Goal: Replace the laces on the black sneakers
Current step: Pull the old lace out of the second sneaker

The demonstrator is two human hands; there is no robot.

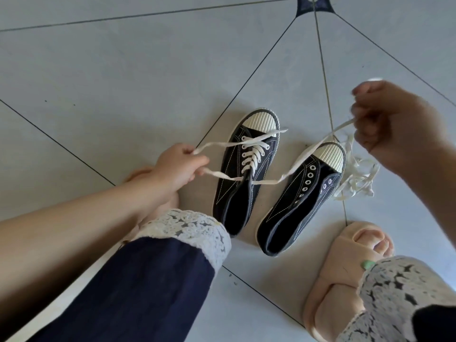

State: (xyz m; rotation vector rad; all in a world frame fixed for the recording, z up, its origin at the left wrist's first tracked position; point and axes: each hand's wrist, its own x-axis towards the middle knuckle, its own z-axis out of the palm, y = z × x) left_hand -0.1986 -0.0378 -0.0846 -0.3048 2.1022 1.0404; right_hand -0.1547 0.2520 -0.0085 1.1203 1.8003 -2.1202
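Two black sneakers (230, 193) are sitting on grey floor tiles (123, 70); the left hand (180, 166) and right hand (389, 127) are pinching a white lace (267, 181).

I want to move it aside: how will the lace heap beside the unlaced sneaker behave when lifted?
Probably floppy: the lace heap lies in loose crumpled loops. Likely light, being thin flat ribbon. It may tangle, since strands cross each other.

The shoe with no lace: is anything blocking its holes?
Mostly no. The eyelets on the unlaced sneaker show bare. Only the white lace pinched in the right hand stretches across above its front, by the toe cap.
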